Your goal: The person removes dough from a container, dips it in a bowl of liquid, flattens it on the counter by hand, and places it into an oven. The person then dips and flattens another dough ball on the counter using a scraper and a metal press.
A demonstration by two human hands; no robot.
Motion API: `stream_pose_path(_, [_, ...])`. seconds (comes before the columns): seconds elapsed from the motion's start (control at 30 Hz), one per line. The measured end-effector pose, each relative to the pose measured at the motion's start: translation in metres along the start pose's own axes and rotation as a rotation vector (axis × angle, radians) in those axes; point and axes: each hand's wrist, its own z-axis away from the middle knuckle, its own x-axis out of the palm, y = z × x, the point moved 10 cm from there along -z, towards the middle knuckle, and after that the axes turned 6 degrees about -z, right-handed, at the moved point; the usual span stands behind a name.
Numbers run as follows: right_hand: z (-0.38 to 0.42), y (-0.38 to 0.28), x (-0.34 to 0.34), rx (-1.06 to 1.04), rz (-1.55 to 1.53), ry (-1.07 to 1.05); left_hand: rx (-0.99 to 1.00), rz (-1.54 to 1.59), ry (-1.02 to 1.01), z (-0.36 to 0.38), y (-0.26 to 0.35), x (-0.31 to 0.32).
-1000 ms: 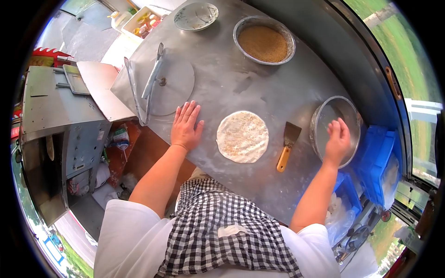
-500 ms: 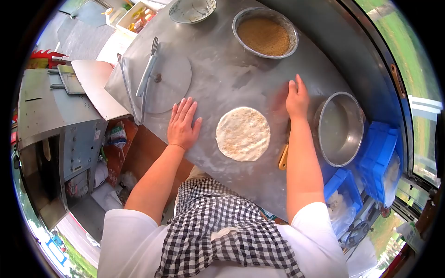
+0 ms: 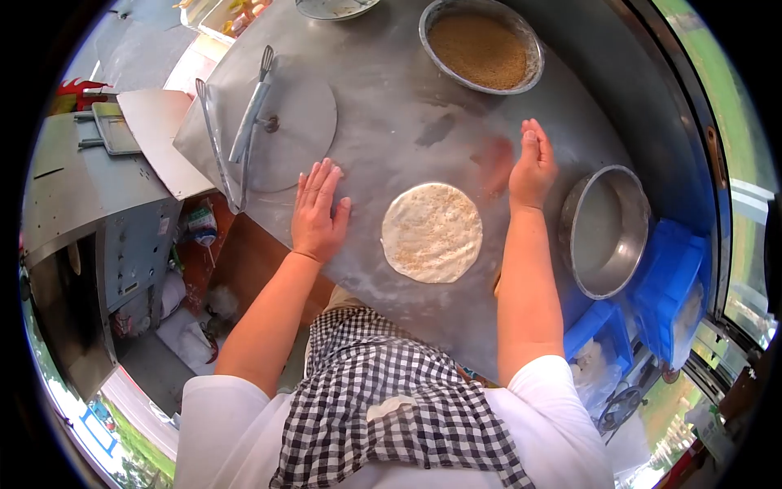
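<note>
A flat round of dough (image 3: pixel 432 233) with brownish crumbs on its face lies on the metal table (image 3: pixel 375 130) between my hands. To its left, my left hand (image 3: pixel 320 216) rests on the metal, fingers stretched out and holding nothing. My right hand (image 3: pixel 533 167) is turned on its edge to the upper right of the dough, its fingers extended and slightly cupped, with nothing visible in them. Neither hand touches the dough. Beneath my right forearm, most of a tool is hidden; only a bit of its wooden handle (image 3: pixel 497 283) shows.
A bowl of brown crumbs (image 3: pixel 479 50) stands at the back. A steel basin (image 3: pixel 607 232) sits right of my right hand, beside blue crates (image 3: pixel 668 265). Metal tongs (image 3: pixel 218 151) lie on a round lid (image 3: pixel 297 134) at left. Another bowl (image 3: pixel 336 6) is at the top edge.
My right hand has turned slightly and its fingers are more cupped. My left hand stays flat beside the dough. The view has shifted a little, and the wooden handle is now mostly covered.
</note>
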Motion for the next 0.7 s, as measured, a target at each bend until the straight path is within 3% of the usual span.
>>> stream_pose_path(0.13, [0.013,-0.024,-0.064,-0.041,0.285,0.124,0.053,0.068,0.022,-0.021,0.019,0.000])
stream_pose_path(0.27, [0.084,-0.049,-0.076,0.079,0.728,-0.022,0.076,0.098,0.000,-0.047,0.030,0.011])
stream_pose_path(0.33, [0.127,-0.058,-0.068,0.010,0.867,-0.146,0.099,0.025,-0.028,-0.049,0.026,0.022])
stream_pose_path(0.43, [0.172,-0.051,-0.090,0.119,1.093,-0.143,0.103,-0.005,-0.012,-0.052,0.024,0.025])
stream_pose_path(0.53, [0.194,-0.038,-0.117,0.427,1.115,-0.081,0.111,-0.013,-0.010,-0.053,0.022,0.028])
stream_pose_path(0.63, [0.199,-0.015,-0.134,0.579,1.137,-0.148,0.106,-0.023,-0.010,-0.052,0.022,0.027])
stream_pose_path(0.7, [0.195,-0.013,-0.136,0.646,0.928,-0.123,0.104,-0.004,-0.010,-0.052,0.021,0.027])
